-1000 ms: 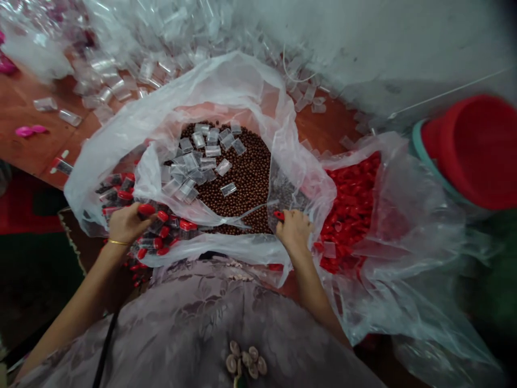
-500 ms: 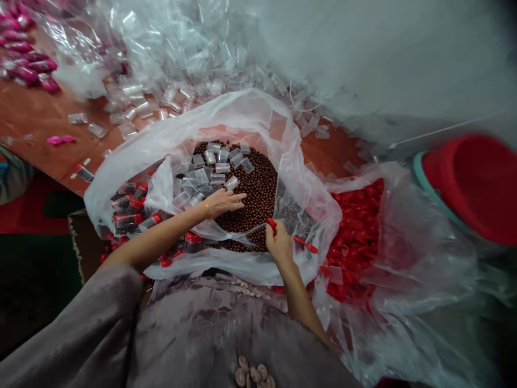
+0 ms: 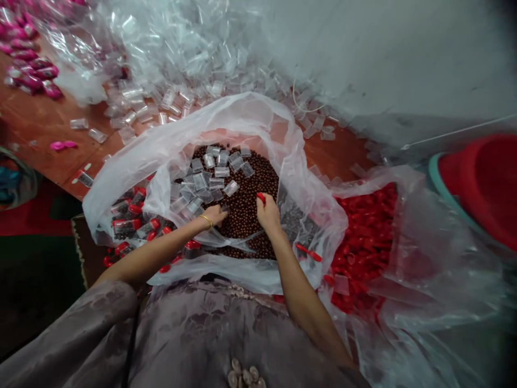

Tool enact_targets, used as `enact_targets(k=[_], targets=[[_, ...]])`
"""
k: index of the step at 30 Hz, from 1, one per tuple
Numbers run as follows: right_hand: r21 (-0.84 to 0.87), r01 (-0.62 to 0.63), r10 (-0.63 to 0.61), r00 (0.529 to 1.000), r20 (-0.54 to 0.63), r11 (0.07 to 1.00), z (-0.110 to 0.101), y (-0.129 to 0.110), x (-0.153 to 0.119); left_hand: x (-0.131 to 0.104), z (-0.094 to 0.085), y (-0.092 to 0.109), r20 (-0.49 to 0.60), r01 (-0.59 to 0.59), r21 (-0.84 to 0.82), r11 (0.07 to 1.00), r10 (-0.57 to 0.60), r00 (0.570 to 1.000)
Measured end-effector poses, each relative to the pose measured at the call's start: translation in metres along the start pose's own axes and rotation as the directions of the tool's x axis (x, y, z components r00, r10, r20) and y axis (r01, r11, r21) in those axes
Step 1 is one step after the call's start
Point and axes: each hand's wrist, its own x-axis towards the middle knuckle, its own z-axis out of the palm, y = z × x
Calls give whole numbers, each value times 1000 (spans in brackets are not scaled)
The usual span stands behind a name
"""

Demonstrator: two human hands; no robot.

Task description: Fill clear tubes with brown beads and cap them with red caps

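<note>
My left hand [image 3: 217, 215], with a gold bangle at the wrist, is closed low over the brown beads [image 3: 252, 207]. A small clear container seems to show at its fingertips, mostly hidden. My right hand [image 3: 268, 214] pinches a red cap [image 3: 261, 198] above the same beads. Just beyond my left hand, several clear plastic containers [image 3: 200, 181] lie scattered on the beads. A white plastic bag [image 3: 246, 106] spreads open around the heap. To the left, filled containers with red caps [image 3: 126, 225] are piled up.
Loose red caps [image 3: 363, 242] fill a clear bag at the right. Many clear containers [image 3: 177, 97] cover the back of the orange table [image 3: 52, 161]. Pink items [image 3: 34, 73] lie at the far left. A red basin [image 3: 484, 186] stands by the wall.
My left hand has gone from outstretched fingers to a closed grip among the beads. My right hand has moved up and slightly left with the red cap.
</note>
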Motion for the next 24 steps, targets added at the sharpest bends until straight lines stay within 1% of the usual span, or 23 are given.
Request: enact_targets(k=[2,4,6,8,10,12,13,15,16,17,19,20,22,23,24], targets=[[23,62,-63,998,14,998,16,-4,22,10,5,2,-27,19,-32,999,-20,999],[53,125,-128,991,51,991,31,-7,32,21,13,7,-49,24,-96,995,-29,998],[100,157,-167,981,96,982,42,-8,30,29,21,11,-60,8,-179,984,-19,998],[189,134,-164,975,153,973,42,-7,20,32,29,14,-58,-15,-257,966,0,998],[329,82,-150,971,187,941,33,-7,6,30,34,14,-45,-57,-340,939,45,998],[462,61,-141,980,141,885,15,-8,-8,25,37,13,-44,-170,-472,865,170,984],[507,60,-123,988,92,860,5,-10,-15,22,37,14,-62,-249,-547,799,258,964],[559,20,-26,1000,2,829,-15,-14,-26,16,35,16,-128,-390,-668,634,418,899],[577,-33,49,999,-12,816,-24,-17,-31,14,33,18,-150,-431,-699,570,472,868],[597,-101,127,992,-2,796,-31,-19,-36,11,31,20,-155,-453,-718,528,514,844],[644,-224,241,968,63,732,-41,-24,-45,5,27,25,-112,-462,-734,497,582,805],[671,-259,261,960,100,695,-44,-27,-48,3,24,28,-81,-465,-732,499,613,786],[720,-263,237,961,140,642,-49,-31,-55,-2,21,31,-37,-471,-724,504,654,756],[730,-245,211,967,140,638,-50,-32,-57,-3,21,32,-30,-469,-728,500,661,750],[724,-217,182,975,128,655,-52,-34,-59,-5,21,33,-33,-460,-741,489,658,752]])
